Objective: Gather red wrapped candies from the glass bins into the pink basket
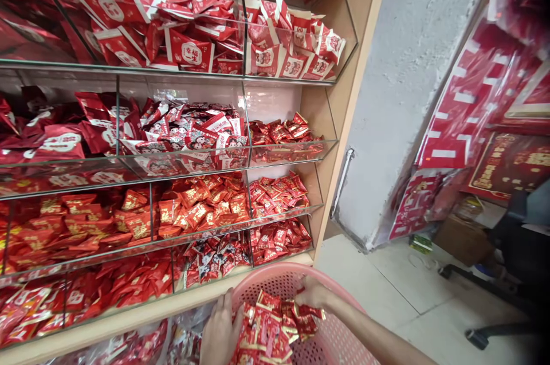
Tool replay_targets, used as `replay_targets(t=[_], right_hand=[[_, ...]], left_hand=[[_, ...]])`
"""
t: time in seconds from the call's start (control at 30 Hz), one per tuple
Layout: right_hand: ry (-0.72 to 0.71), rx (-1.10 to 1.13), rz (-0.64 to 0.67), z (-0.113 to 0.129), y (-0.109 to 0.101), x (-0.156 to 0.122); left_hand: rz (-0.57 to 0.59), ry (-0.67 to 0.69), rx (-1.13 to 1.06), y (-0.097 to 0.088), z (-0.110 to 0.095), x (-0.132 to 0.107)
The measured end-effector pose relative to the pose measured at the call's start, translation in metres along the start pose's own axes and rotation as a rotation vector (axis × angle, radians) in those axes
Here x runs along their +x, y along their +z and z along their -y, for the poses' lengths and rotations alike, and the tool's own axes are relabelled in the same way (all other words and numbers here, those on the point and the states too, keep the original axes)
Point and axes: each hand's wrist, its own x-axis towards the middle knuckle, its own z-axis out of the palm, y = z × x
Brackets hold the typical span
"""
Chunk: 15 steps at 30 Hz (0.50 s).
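Note:
A pink perforated plastic basket (pixel 339 328) stands at the foot of the shelves, with a heap of small red-and-gold wrapped candies (pixel 264 333) in it. My left hand (pixel 221 328) lies along the basket's left side, against the heap, its fingers stretched out. Inside the basket at the right is my right hand (pixel 313 293), fingers curled at several of the wrapped candies. Its fingertips are partly hidden.
A wooden shelf unit (pixel 365 21) with glass dividers holds many red packets (pixel 189 53) in compartments. Bagged packets (pixel 137 348) lie beneath the lowest shelf. To the right are a grey wall (pixel 399 67), tiled floor (pixel 369 273), hanging red goods (pixel 455 107) and a chair base (pixel 494 330).

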Motion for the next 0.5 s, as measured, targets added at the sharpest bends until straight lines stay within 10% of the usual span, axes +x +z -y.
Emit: replay_targets(t=[0.27,0.5], right_hand=[[-0.16,-0.59,-0.426,-0.018,0.018,0.003],[-0.126,-0.143,-0.472,-0.017,0.02,0.015]], left_hand=[[-0.003,0.009,-0.029,0.002,0.001,0.0],[-0.035,0.014,-0.034,0.006,0.004,0.001]])
